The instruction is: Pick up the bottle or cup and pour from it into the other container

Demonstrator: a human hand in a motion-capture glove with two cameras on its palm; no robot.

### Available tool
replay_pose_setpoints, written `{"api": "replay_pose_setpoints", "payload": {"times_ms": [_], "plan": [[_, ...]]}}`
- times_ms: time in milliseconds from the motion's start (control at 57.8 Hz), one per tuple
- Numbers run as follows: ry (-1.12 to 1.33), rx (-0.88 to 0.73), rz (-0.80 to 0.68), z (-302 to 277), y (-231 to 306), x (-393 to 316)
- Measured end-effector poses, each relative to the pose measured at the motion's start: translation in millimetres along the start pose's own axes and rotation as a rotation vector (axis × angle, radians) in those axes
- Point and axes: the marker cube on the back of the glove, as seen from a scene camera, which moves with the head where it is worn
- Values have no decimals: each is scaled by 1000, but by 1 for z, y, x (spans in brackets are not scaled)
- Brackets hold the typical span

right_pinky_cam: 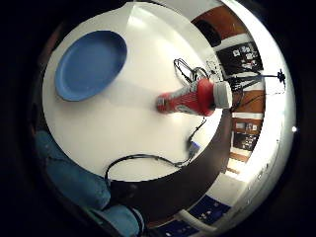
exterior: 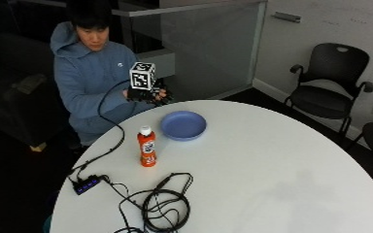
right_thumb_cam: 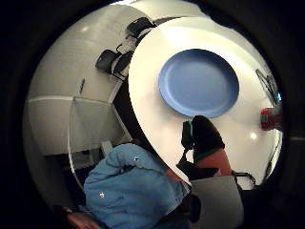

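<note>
An orange bottle (exterior: 147,146) with a white cap stands upright on the round white table (exterior: 270,165), closed. A shallow blue bowl-like plate (exterior: 183,125) lies just behind it. My gloved right hand (exterior: 149,94) hovers over the table's far edge in front of the person's chest, about a bottle's height beyond the plate, and it holds nothing. Its fingers hang relaxed. The little finger side palm view looks down on the bottle (right_pinky_cam: 192,98) and the plate (right_pinky_cam: 90,64). In the thumb side palm view the plate (right_thumb_cam: 198,82) sits past a gloved finger (right_thumb_cam: 205,136), with the bottle (right_thumb_cam: 269,118) at the rim.
A coil of black cable (exterior: 164,206) lies on the near-left part of the table, running to a small hub (exterior: 86,184) at the left edge. A cable hangs from the hand down the table's side. Black chairs (exterior: 332,92) stand at the far right.
</note>
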Motion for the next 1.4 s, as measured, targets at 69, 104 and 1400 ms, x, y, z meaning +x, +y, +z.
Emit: {"api": "replay_pose_setpoints", "payload": {"times_ms": [69, 104, 1400], "plan": [[-3, 0, 0, -2, -1, -1], [-3, 2, 2, -3, -1, -2], [120, 145, 117, -67, 54, 81]]}}
